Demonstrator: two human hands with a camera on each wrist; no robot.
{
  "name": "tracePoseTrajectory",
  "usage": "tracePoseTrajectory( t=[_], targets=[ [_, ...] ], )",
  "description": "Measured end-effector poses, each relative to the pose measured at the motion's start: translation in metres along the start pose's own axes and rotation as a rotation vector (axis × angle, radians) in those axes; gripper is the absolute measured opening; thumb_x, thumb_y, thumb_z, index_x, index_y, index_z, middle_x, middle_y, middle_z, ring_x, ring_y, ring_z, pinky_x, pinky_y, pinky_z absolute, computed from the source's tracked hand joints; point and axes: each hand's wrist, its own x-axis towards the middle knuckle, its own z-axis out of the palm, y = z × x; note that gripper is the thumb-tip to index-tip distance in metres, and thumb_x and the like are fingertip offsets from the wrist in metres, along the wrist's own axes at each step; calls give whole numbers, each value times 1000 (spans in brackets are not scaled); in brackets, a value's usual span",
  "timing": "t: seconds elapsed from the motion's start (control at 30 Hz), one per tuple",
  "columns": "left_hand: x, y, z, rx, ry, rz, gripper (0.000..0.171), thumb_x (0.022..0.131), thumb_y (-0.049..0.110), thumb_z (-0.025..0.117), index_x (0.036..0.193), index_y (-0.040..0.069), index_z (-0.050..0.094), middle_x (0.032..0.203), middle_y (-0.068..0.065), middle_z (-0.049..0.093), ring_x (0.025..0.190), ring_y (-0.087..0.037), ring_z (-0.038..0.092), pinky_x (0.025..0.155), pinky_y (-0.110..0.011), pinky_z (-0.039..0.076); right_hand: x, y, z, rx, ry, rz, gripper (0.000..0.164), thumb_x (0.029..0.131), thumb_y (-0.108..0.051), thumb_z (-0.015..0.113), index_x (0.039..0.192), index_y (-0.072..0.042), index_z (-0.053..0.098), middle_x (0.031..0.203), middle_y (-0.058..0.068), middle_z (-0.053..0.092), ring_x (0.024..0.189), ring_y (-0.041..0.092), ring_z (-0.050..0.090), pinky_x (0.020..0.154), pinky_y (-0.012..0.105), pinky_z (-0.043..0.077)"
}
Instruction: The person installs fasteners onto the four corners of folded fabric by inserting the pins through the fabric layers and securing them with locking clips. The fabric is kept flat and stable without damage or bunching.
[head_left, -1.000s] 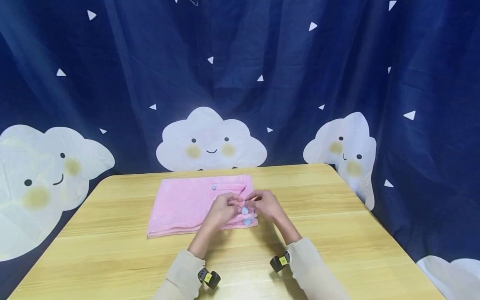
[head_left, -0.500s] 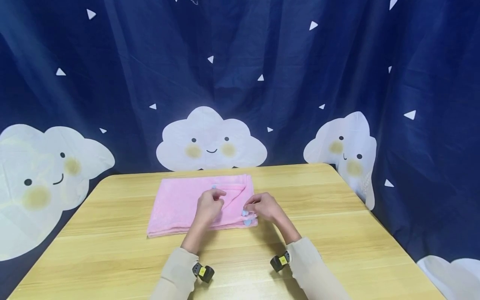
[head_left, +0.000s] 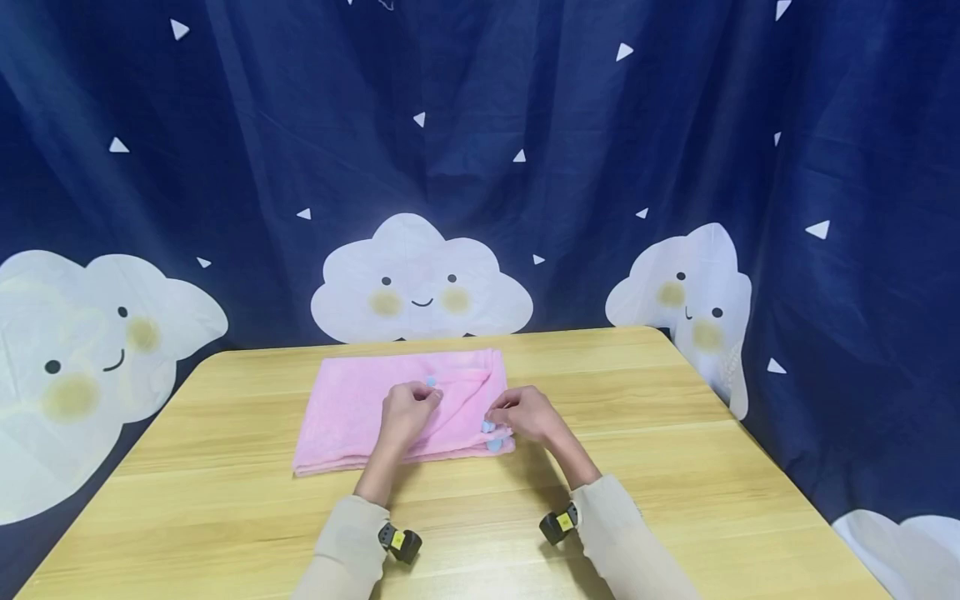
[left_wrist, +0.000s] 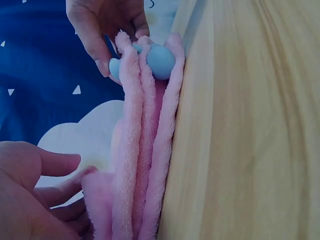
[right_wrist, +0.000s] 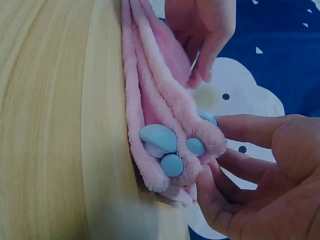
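A folded pink plush cloth [head_left: 360,404] lies on the table, its layered edges visible in both wrist views. Light blue round knobs [right_wrist: 159,138] sit at its near right corner; another blue knob [head_left: 431,381] shows farther back. My right hand [head_left: 528,414] pinches this corner, index finger at one blue knob and thumb on the plush edge in the right wrist view. Over the cloth's middle is my left hand [head_left: 405,412]. Its fingertips meet a raised fold [left_wrist: 100,195], which hides part of the fingers, while the thumb stands slightly apart from the index finger.
The cloth is toward the far side of a light wooden table [head_left: 225,517]. Behind the far edge hangs a dark blue curtain [head_left: 465,108] with smiling clouds and white triangles. Each wrist carries a small black camera [head_left: 400,542].
My left hand has left the right corner and moved leftward over the cloth. The back blue knob has shifted slightly toward me. My right hand stays at the corner.
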Motion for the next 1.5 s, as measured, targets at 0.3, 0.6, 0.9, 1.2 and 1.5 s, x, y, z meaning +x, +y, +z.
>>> tracePoseTrajectory(
  t=[0.3,0.6,0.9,1.2,1.5],
  targets=[
    [-4,3,1,2,-177,-77,69,67,0,71,133,-3,50,89,-17,69,52,-16,55,50,-24,46,0,-1,1,-2,4,13,8,83,-16,74,82,-9,73,75,-1,64,69,15,55,61,28,46],
    [-7,-1,5,130,-172,23,44,69,4,71,113,2,64,78,-5,65,70,-18,58,71,-39,47,0,0,2,-10,-1,-1,8,83,-17,74,84,-8,73,77,1,65,71,16,55,62,29,46],
    [-14,17,16,78,-141,46,37,80,14,75,111,-1,64,82,-8,66,62,-14,61,58,-31,52,1,1,2,-9,-3,-3,8,83,-17,75,84,-9,73,77,0,65,72,16,56,65,32,48],
    [-25,39,27,-7,-175,160,25,82,21,77,98,4,67,86,-5,69,71,-15,59,64,-34,53,-1,0,-1,4,-4,-32,7,86,-12,72,86,-5,73,77,2,65,71,16,57,65,31,49],
    [-28,42,27,-17,-196,199,17,96,14,60,100,5,73,89,-2,71,74,-14,60,70,-37,52,-1,-3,-2,128,-5,-3,21,77,9,52,91,5,67,71,6,59,65,21,56,54,23,43]
  ],
)
